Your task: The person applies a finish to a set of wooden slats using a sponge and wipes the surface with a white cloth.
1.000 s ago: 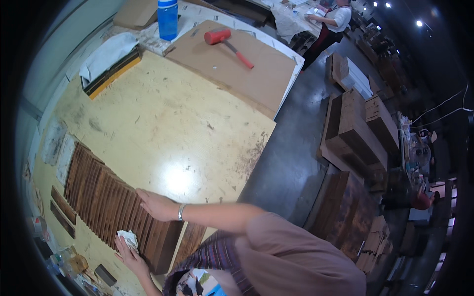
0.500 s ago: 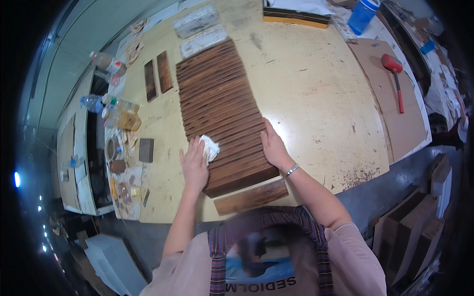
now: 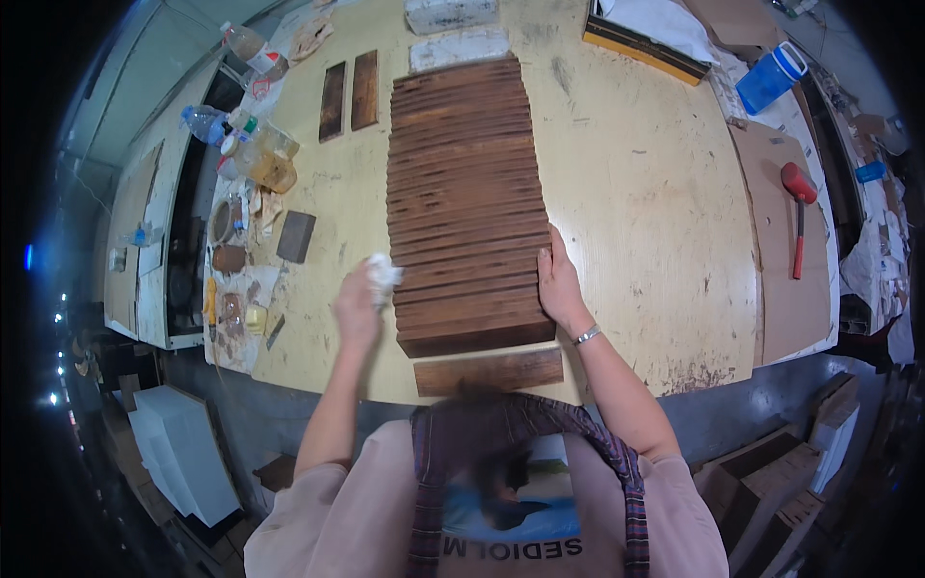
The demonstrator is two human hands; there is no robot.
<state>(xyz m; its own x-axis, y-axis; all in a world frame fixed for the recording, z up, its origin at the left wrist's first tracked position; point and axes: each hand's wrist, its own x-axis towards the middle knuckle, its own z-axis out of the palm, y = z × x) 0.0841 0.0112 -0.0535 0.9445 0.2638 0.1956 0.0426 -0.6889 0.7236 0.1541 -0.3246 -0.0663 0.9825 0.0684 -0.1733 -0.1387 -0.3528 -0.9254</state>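
Note:
A long row of dark brown wooden strips (image 3: 464, 202), set side by side on edge, runs away from me on the table. Closed around a crumpled white cloth (image 3: 383, 275), my left hand (image 3: 356, 306) is just off the row's left side, a little blurred by motion. My right hand (image 3: 563, 281) lies along the right side near the front, its fingers stretched against the strips' ends and the thumb toward their top. A separate flat wooden strip (image 3: 489, 372) lies across the table in front of the row.
Bottles (image 3: 260, 162), a roll of tape (image 3: 226, 220) and a dark block (image 3: 296, 237) stand at left. Two short boards (image 3: 365, 91) lie at far left. White-smeared blocks (image 3: 459, 48) sit behind the row. On cardboard at right rests a red mallet (image 3: 799, 185); a blue jug (image 3: 771, 77) stands beyond.
My left hand with the cloth has come off the strips' top to just beyond their left side. My right hand stays against the right side. The view has turned slightly.

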